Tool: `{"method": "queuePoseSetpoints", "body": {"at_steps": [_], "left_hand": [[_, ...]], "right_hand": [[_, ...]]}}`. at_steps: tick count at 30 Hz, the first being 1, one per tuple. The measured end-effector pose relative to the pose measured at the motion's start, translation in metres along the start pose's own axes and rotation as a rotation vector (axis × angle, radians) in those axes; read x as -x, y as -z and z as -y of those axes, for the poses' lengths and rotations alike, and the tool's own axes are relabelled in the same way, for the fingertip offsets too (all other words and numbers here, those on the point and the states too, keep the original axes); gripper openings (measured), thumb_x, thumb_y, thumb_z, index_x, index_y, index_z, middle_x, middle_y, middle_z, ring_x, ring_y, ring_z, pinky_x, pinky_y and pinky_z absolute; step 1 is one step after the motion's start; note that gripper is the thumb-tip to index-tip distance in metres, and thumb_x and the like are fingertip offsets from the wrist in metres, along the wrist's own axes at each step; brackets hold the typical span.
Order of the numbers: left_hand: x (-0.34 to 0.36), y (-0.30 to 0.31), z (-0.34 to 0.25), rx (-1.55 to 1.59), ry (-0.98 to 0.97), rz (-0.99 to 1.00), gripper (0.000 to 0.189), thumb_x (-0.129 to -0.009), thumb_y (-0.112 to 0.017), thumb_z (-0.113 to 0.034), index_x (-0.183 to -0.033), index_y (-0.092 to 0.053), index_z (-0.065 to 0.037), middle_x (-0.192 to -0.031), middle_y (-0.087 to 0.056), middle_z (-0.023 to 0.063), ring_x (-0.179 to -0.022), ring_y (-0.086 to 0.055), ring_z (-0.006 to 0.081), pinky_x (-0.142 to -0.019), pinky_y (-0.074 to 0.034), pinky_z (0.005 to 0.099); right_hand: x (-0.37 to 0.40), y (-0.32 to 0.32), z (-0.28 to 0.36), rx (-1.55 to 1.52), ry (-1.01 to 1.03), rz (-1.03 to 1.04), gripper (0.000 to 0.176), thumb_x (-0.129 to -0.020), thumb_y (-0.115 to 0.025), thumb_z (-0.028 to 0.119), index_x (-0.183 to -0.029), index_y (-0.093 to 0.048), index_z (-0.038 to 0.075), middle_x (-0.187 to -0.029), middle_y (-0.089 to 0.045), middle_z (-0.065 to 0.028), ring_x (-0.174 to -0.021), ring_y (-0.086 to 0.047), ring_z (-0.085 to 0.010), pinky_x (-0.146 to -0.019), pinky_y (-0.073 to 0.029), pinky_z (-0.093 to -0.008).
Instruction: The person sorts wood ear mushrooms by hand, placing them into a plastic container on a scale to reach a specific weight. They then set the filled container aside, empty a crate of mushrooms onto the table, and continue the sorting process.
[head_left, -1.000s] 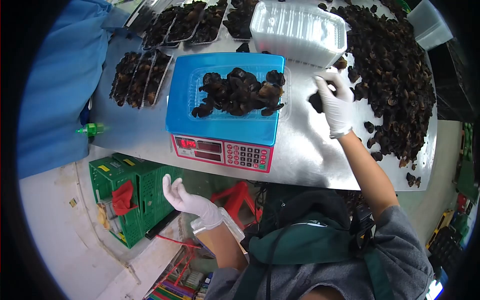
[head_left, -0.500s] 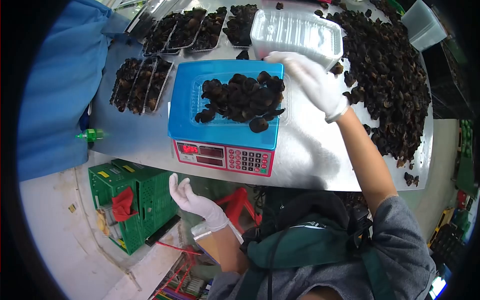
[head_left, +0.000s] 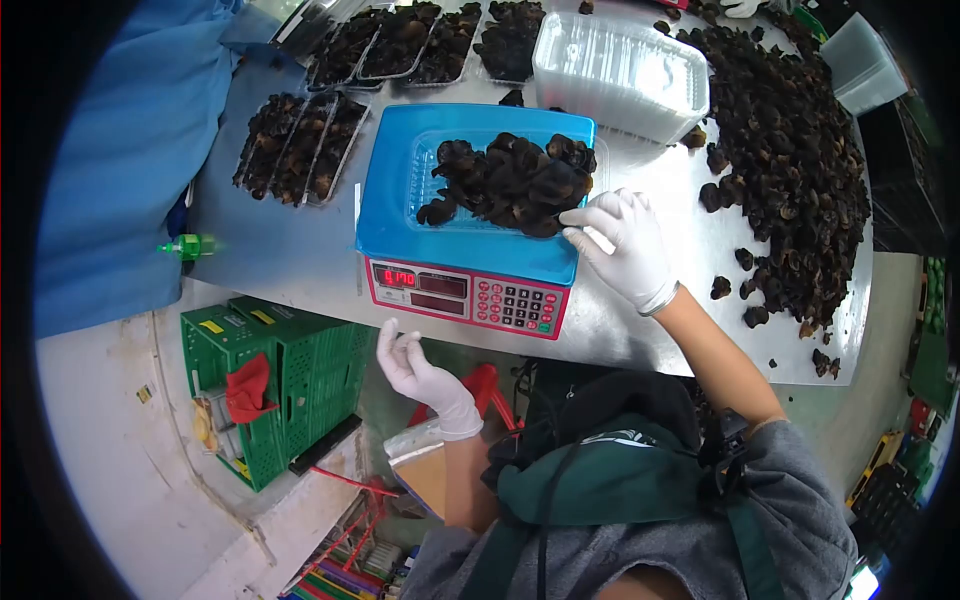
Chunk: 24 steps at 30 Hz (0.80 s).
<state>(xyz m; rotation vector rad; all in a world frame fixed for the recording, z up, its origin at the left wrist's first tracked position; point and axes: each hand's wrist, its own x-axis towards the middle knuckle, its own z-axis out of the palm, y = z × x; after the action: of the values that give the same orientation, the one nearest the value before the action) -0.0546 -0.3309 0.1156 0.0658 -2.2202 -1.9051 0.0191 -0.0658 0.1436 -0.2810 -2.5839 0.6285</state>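
A clear plastic tray (head_left: 425, 185) of dark, curled mushroom-like pieces (head_left: 515, 180) lies on the blue pan (head_left: 385, 200) of a scale (head_left: 465, 297) with a lit red display. My right hand (head_left: 618, 245), in a white glove, pinches a dark piece at the lower right edge of the heap. Below the scale's front left, in the air off the table edge, my gloved left hand (head_left: 420, 375) is empty, its fingers apart and loosely curled.
Behind the scale stands a stack of clear trays (head_left: 620, 75). Filled trays (head_left: 300, 148) lie at the left, others behind. A large loose pile (head_left: 790, 160) covers the right side. Another person's gloved hand (head_left: 740, 8) shows at the top. Green crates (head_left: 285, 385) stand below left.
My right hand has moved down and left from beside the tray stack to the heap's lower right edge. The red reading has changed. The view has shifted slightly.
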Motion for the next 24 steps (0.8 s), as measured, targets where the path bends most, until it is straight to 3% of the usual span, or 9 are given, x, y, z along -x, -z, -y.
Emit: {"method": "queuePoseSetpoints", "body": {"at_steps": [4, 8, 14, 17, 19, 20, 21, 23, 24], "left_hand": [[0.023, -0.001, 0.01, 0.014, 0.053, 0.109, 0.038, -0.088, -0.045, 0.008, -0.125, -0.055, 0.004, -0.122, -0.061, 0.0099, -0.089, -0.056, 0.0149, -0.086, -0.047, 0.0292], [0.038, -0.004, 0.009, 0.01, 0.027, 0.229, 0.041, -0.086, -0.047, 0.011, -0.124, -0.056, 0.003, -0.123, -0.061, 0.0106, -0.091, -0.057, 0.0149, -0.086, -0.048, 0.0292], [-0.055, -0.05, -0.006, -0.135, -0.204, 0.316, 0.029, -0.097, -0.05, 0.0, -0.125, -0.058, 0.004, -0.123, -0.06, 0.0117, -0.109, -0.058, 0.0202, -0.093, -0.047, 0.0309], [-0.111, -0.091, -0.027, -0.317, -0.245, 0.434, 0.028, -0.099, -0.054, -0.008, -0.124, -0.061, 0.003, -0.123, -0.063, 0.0143, -0.114, -0.059, 0.0203, -0.101, -0.044, 0.0312], [-0.149, -0.114, 0.008, -0.331, -0.191, 0.567, 0.029, -0.098, -0.057, -0.011, -0.123, -0.063, 0.001, -0.112, -0.068, 0.013, -0.107, -0.062, 0.0206, -0.096, -0.047, 0.031], [-0.165, -0.123, 0.016, -0.416, -0.311, 0.572, 0.028, -0.095, -0.06, -0.012, -0.119, -0.066, 0.0, -0.094, -0.069, 0.0072, -0.09, -0.063, 0.0152, -0.082, -0.05, 0.0267], [-0.174, -0.127, 0.01, -0.345, -0.03, 0.679, 0.025, -0.093, -0.062, -0.011, -0.115, -0.069, -0.002, -0.082, -0.064, 0.0015, -0.075, -0.058, 0.0081, -0.066, -0.048, 0.0216], [-0.186, -0.125, 0.001, -0.423, 0.063, 0.81, 0.028, -0.09, -0.063, -0.011, -0.115, -0.067, 0.002, -0.088, -0.069, 0.0078, -0.078, -0.063, 0.0128, -0.071, -0.051, 0.0267], [-0.186, -0.121, -0.006, -0.322, 0.167, 0.839, 0.025, -0.089, -0.064, -0.007, -0.112, -0.068, 0.002, -0.083, -0.066, 0.0034, -0.068, -0.057, 0.0083, -0.059, -0.048, 0.024]], "right_hand": [[-0.001, -0.014, 0.014, 0.174, 0.109, 0.048, 0.027, -0.083, -0.07, 0.023, -0.109, -0.069, 0.018, -0.1, -0.059, -0.0012, -0.093, -0.054, -0.0214, -0.084, -0.039, -0.0371], [0.013, 0.01, 0.008, -0.035, 0.025, -0.07, 0.035, -0.085, -0.066, 0.017, -0.119, -0.066, 0.015, -0.108, -0.061, -0.0059, -0.095, -0.055, -0.0251, -0.086, -0.042, -0.0383], [0.048, 0.016, -0.049, -0.47, -0.594, -0.093, 0.037, -0.094, -0.06, 0.013, -0.131, -0.06, 0.007, -0.099, -0.066, -0.0047, -0.079, -0.057, -0.0123, -0.075, -0.048, -0.0259], [0.032, 0.001, -0.061, -0.689, -0.656, -0.029, 0.04, -0.098, -0.056, 0.016, -0.137, -0.053, 0.005, -0.101, -0.065, -0.0029, -0.077, -0.054, -0.0074, -0.072, -0.047, -0.0234], [0.014, -0.005, -0.062, -0.706, -0.665, 0.054, 0.043, -0.099, -0.054, 0.018, -0.14, -0.048, 0.003, -0.097, -0.064, -0.0029, -0.076, -0.055, -0.0091, -0.072, -0.048, -0.0243], [0.006, -0.01, -0.066, -0.706, -0.669, 0.089, 0.043, -0.098, -0.055, 0.017, -0.139, -0.049, 0.003, -0.096, -0.064, -0.003, -0.076, -0.055, -0.0094, -0.073, -0.048, -0.0244], [-0.005, -0.013, -0.066, -0.705, -0.671, 0.125, 0.043, -0.098, -0.056, 0.015, -0.139, -0.049, 0.003, -0.095, -0.064, -0.0031, -0.076, -0.055, -0.0098, -0.073, -0.048, -0.0246], [-0.024, -0.011, -0.065, -0.559, -0.616, 0.089, 0.043, -0.094, -0.058, 0.014, -0.135, -0.053, 0.004, -0.089, -0.063, -0.0057, -0.078, -0.059, -0.0134, -0.075, -0.05, -0.028], [-0.031, -0.011, -0.064, -0.489, -0.592, 0.074, 0.043, -0.092, -0.059, 0.013, -0.134, -0.054, 0.004, -0.087, -0.063, -0.007, -0.079, -0.061, -0.0152, -0.076, -0.051, -0.0298]]}}
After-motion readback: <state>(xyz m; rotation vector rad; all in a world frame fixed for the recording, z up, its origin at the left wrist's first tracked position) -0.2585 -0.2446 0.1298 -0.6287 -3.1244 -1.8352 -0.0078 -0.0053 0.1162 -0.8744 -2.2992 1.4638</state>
